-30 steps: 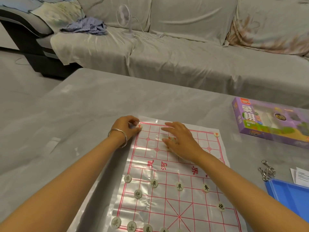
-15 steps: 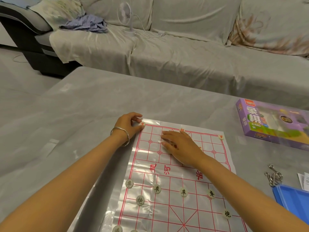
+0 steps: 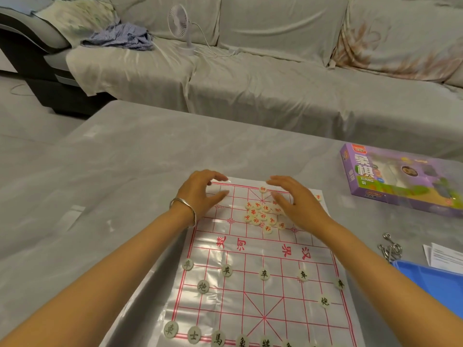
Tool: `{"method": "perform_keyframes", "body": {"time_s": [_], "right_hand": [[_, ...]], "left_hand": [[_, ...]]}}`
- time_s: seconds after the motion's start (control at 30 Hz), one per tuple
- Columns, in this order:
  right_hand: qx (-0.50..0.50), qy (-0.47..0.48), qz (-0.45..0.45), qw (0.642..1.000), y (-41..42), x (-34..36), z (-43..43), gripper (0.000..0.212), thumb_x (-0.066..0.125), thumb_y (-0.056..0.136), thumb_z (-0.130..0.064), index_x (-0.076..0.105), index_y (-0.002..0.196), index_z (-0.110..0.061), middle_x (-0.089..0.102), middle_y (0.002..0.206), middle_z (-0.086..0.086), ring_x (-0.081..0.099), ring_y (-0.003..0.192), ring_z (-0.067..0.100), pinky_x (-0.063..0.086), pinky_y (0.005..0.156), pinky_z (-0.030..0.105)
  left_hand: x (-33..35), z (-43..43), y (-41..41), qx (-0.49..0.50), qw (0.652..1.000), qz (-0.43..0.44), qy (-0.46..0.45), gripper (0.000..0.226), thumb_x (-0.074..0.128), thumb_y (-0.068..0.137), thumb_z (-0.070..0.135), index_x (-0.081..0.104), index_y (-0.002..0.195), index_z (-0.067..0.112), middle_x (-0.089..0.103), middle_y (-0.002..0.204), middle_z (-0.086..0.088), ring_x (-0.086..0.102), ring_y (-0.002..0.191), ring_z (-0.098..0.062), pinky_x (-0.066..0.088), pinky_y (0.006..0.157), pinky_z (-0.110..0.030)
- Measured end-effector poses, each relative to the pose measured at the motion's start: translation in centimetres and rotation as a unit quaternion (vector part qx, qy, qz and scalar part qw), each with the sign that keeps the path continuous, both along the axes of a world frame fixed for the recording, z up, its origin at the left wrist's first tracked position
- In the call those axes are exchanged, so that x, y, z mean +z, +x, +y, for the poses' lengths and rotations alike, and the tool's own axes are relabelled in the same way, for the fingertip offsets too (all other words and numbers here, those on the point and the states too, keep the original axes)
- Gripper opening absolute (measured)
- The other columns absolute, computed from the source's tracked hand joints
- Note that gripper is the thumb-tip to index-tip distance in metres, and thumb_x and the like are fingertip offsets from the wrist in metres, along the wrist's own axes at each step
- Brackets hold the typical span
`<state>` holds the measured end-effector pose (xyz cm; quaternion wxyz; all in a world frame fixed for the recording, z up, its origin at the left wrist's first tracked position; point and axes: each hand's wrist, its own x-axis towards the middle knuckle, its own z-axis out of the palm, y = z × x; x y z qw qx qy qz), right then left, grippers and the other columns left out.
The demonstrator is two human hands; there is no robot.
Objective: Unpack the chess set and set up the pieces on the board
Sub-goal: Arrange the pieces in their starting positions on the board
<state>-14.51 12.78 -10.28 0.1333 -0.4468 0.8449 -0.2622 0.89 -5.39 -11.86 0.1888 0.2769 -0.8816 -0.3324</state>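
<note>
A clear plastic board (image 3: pixel 240 249) with red grid lines lies on the grey table. Black-lettered pieces (image 3: pixel 264 274) stand in rows on the near half. A loose cluster of red-lettered pieces (image 3: pixel 263 216) sits on the far half, with one red piece (image 3: pixel 262 189) on the far edge line and another (image 3: pixel 318 196) at the far right corner. My left hand (image 3: pixel 200 194), with a bangle on its wrist, hovers over the far left corner with fingers apart. My right hand (image 3: pixel 298 201) hovers just right of the cluster, fingers spread, holding nothing.
The purple game box (image 3: pixel 400 179) lies at the right. A blue tray (image 3: pixel 436 279), metal rings (image 3: pixel 389 249) and a paper sheet (image 3: pixel 443 254) are near the right edge. A covered sofa (image 3: pixel 275 78) with a small fan (image 3: pixel 181 23) stands behind the table.
Both hands have lifted off the board and opened. My right hand has drawn back to the right, uncovering the cluster of red pieces. The view has tilted down slightly.
</note>
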Motion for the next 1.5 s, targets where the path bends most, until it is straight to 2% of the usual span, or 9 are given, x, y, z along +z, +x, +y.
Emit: {"method": "perform_keyframes", "body": {"time_s": [0.17, 0.27, 0.37, 0.6, 0.93, 1.1, 1.3, 1.4, 1.5], "right_hand": [[-0.014, 0.005, -0.01, 1.0, -0.5, -0.7, 3.7, 0.034, 0.047, 0.096, -0.032, 0.05, 0.129, -0.031, 0.041, 0.142, -0.01, 0.038, 0.131, 0.011, 0.03, 0.103, 0.024], [-0.013, 0.021, -0.016, 1.0, 0.0, -1.3, 5.0, 0.034, 0.047, 0.095, -0.035, 0.049, 0.129, -0.033, 0.039, 0.144, -0.011, 0.035, 0.132, 0.01, 0.03, 0.106, 0.028], [-0.018, 0.015, -0.031, 0.999, 0.5, -1.8, 5.8, 0.033, 0.048, 0.095, -0.035, 0.05, 0.128, -0.032, 0.04, 0.142, -0.011, 0.036, 0.131, 0.009, 0.028, 0.102, 0.022], [-0.028, 0.0, -0.041, 0.999, 1.2, -1.8, 6.0, 0.032, 0.053, 0.094, -0.031, 0.053, 0.125, -0.029, 0.044, 0.139, -0.01, 0.04, 0.127, 0.009, 0.029, 0.098, 0.019], [-0.025, 0.01, -0.038, 0.999, 2.2, -1.7, 5.4, 0.028, 0.059, 0.09, -0.029, 0.059, 0.118, -0.026, 0.049, 0.132, -0.007, 0.044, 0.122, 0.012, 0.033, 0.1, 0.025], [-0.008, 0.016, -0.02, 1.0, 3.2, -1.8, 4.4, 0.027, 0.057, 0.091, -0.032, 0.06, 0.117, -0.027, 0.05, 0.132, -0.006, 0.045, 0.122, 0.013, 0.035, 0.103, 0.028], [0.019, 0.0, 0.016, 1.0, 5.6, -2.1, 1.6, 0.029, 0.054, 0.093, -0.029, 0.059, 0.121, -0.025, 0.05, 0.132, -0.006, 0.044, 0.121, 0.013, 0.028, 0.098, 0.019], [0.051, -0.006, 0.018, 0.999, 7.2, -2.1, -0.4, 0.031, 0.053, 0.094, -0.028, 0.057, 0.124, -0.025, 0.049, 0.133, -0.006, 0.043, 0.122, 0.013, 0.026, 0.098, 0.018], [0.055, -0.006, 0.027, 0.998, 8.0, -2.1, -1.9, 0.03, 0.052, 0.094, -0.029, 0.057, 0.123, -0.027, 0.049, 0.134, -0.007, 0.041, 0.124, 0.012, 0.025, 0.1, 0.02]], "left_hand": [[-0.3, 3.9, -0.3, -0.092, 0.992, -0.077, 0.044, 0.023, 0.064, 0.083, 0.035, 0.062, 0.105, 0.027, 0.057, 0.105, 0.011, 0.051, 0.092, -0.009, 0.046, 0.081, -0.024], [-1.0, 5.3, -0.5, -0.089, 0.989, -0.105, 0.046, 0.029, 0.067, 0.081, 0.032, 0.06, 0.109, 0.026, 0.057, 0.104, 0.009, 0.052, 0.089, -0.011, 0.048, 0.08, -0.024], [-1.3, 6.1, -0.6, -0.074, 0.99, -0.097, 0.065, 0.031, 0.069, 0.081, 0.025, 0.059, 0.11, 0.024, 0.053, 0.101, 0.01, 0.05, 0.091, -0.012, 0.045, 0.078, -0.02], [-1.7, 6.6, -0.9, -0.073, 0.989, -0.089, 0.095, 0.03, 0.069, 0.08, 0.02, 0.058, 0.109, 0.022, 0.06, 0.095, 0.005, 0.054, 0.087, -0.012, 0.048, 0.075, -0.018], [-1.6, 6.7, -0.8, -0.085, 0.988, -0.109, 0.064, 0.021, 0.071, 0.078, 0.029, 0.063, 0.097, 0.022, 0.059, 0.091, 0.007, 0.055, 0.085, -0.013, 0.046, 0.072, -0.018], [-1.1, 4.0, 1.3, -0.052, 0.99, -0.126, 0.038, 0.018, 0.069, 0.079, 0.031, 0.062, 0.095, 0.025, 0.059, 0.09, 0.007, 0.055, 0.085, -0.014, 0.047, 0.075, -0.023], [-1.7, 0.3, 5.0, 0.018, 0.992, -0.12, 0.035, 0.024, 0.071, 0.077, 0.034, 0.058, 0.093, 0.022, 0.058, 0.09, 0.005, 0.054, 0.082, -0.014, 0.044, 0.071, -0.021], [-1.8, -0.3, 5.9, -0.01, 0.992, -0.119, 0.042, 0.035, 0.072, 0.074, 0.039, 0.057, 0.1, 0.022, 0.057, 0.092, 0.006, 0.053, 0.084, -0.014, 0.045, 0.072, -0.019], [-1.6, -1.3, 6.1, -0.067, 0.989, -0.13, 0.026, 0.042, 0.071, 0.076, 0.037, 0.058, 0.116, 0.028, 0.059, 0.103, 0.006, 0.051, 0.091, -0.014, 0.047, 0.084, -0.026]]}}
